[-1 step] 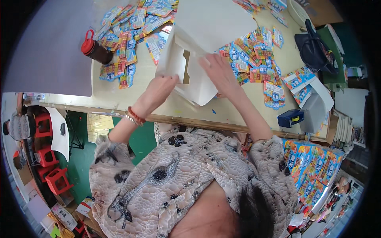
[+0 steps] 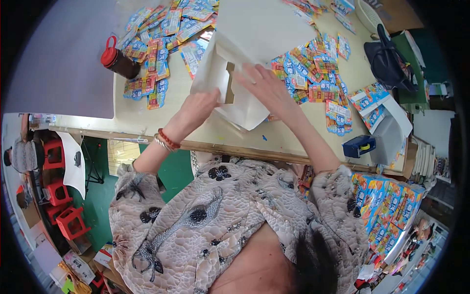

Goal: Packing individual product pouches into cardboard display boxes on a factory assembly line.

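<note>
An open white cardboard box (image 2: 248,111) stands on the table in front of me, its large lid flap (image 2: 264,29) raised at the far side. At the box's left side my left hand (image 2: 198,109) is closed, pinching the edge of an inner flap. My right hand (image 2: 268,90) reaches over the right side of the box with fingers stretched out and slightly blurred; nothing shows in its grip. Between the hands, a cutout in the inner flap shows the brownish inside. My fingertips partly hide the flap edges.
Colourful snack packets lie in heaps left (image 2: 157,54) and right (image 2: 313,73) of the box. A dark bottle with a red lid (image 2: 120,61) is at left. At right are a blue tape dispenser (image 2: 359,146), a printed display box (image 2: 374,105) and a dark handbag (image 2: 387,61).
My right hand has moved a little left, further over the box opening. My left hand stays at the flap, and the box has hardly moved.
</note>
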### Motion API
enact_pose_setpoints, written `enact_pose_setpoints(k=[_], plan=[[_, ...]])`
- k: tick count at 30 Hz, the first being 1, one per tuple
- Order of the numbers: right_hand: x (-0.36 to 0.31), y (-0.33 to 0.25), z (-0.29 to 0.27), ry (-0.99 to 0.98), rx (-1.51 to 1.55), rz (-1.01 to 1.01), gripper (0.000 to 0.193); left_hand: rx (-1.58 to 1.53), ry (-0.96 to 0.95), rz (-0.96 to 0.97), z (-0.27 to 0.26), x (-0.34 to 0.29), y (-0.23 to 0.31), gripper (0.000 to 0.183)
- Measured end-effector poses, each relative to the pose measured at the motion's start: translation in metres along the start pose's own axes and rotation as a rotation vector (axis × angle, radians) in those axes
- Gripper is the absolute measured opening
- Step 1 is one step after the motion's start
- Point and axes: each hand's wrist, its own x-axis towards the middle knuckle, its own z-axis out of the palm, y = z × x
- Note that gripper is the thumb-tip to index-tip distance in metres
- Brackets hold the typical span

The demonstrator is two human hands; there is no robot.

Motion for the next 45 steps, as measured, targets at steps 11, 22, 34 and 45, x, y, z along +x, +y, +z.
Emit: enact_pose_setpoints(k=[11, 22, 34, 45], plan=[[0.072, 0.009, 0.013, -0.416, 0.243, -0.302, 0.029, 0.090, -0.021, -0.200, 0.014, 0.007, -0.006, 0.051], [0.090, -0.021, 0.097, -0.413, 0.244, -0.183, 0.037, 0.398, -0.266, -0.155, 0.058, 0.026, 0.019, 0.039], [-0.062, 0.084, -0.083, 0.118, 0.760, 0.552, 0.013, -0.002, -0.150, -0.338, 0.033, 0.016, -0.015, 0.086], [-0.445, 0.311, -0.157, -0.556, 0.432, 1.593, 0.035, -0.196, 0.220, -0.385, -0.030, 0.020, 0.001, 0.045]])
